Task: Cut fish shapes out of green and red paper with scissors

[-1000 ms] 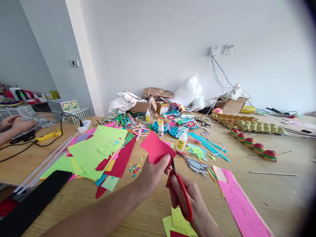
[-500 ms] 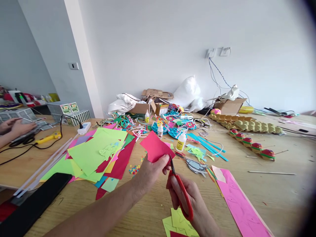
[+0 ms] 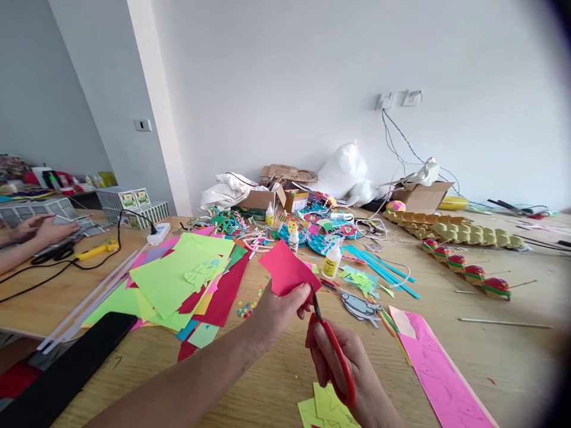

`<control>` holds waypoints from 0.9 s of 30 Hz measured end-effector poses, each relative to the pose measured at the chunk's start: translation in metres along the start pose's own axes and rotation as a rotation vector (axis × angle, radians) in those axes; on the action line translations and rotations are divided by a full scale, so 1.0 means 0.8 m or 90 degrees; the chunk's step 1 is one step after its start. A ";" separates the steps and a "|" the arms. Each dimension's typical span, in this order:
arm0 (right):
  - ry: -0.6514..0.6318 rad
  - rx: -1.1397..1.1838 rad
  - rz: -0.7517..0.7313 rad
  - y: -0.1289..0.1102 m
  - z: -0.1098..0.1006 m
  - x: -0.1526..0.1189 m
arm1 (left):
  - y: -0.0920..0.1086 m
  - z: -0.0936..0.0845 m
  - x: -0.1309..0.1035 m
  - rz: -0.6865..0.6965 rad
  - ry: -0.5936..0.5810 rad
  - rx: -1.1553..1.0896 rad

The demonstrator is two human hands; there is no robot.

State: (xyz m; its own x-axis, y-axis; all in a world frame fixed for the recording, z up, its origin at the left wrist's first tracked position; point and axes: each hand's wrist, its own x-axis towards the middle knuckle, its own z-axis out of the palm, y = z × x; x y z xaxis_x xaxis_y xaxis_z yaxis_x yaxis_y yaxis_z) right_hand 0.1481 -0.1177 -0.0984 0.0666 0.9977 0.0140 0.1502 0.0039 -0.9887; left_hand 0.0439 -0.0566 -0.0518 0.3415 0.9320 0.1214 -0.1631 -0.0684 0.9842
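A piece of red paper [image 3: 285, 267] is pinched between the thumb and fingers of my left hand [image 3: 285, 309], above the wooden table. My right hand [image 3: 343, 351] grips red-handled scissors [image 3: 339, 356], whose dark blades meet the paper's lower right edge beside my left thumb. How far the blades are parted is hard to make out. Below my right hand lie yellow paper pieces [image 3: 330, 407] with pencil outlines. To the right rests a pink sheet [image 3: 439, 365] with drawn shapes, and a grey-blue paper fish [image 3: 360, 308] lies beyond my hands.
A heap of coloured paper [image 3: 173, 273] spreads at left, near a long black object [image 3: 71, 368]. Glue bottles [image 3: 331, 263], blue strips and craft scraps stand ahead. Painted egg-carton pieces [image 3: 475, 274] lie at right. Another person's hands [image 3: 47, 229] work at far left.
The whole view has shifted slightly, so things appear a little further right and lower. Both hands keep their hold on the red paper and the scissors.
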 end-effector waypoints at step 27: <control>-0.019 0.015 -0.037 0.007 -0.003 -0.002 | -0.002 0.000 -0.004 0.009 -0.018 0.013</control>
State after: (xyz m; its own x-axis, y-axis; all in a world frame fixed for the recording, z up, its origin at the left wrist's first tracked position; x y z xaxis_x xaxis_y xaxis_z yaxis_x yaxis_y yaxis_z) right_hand 0.1510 -0.1195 -0.1037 0.0294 0.9972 0.0681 0.1302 0.0637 -0.9894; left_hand 0.0432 -0.0599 -0.0534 0.3656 0.9205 0.1379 -0.1496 -0.0881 0.9848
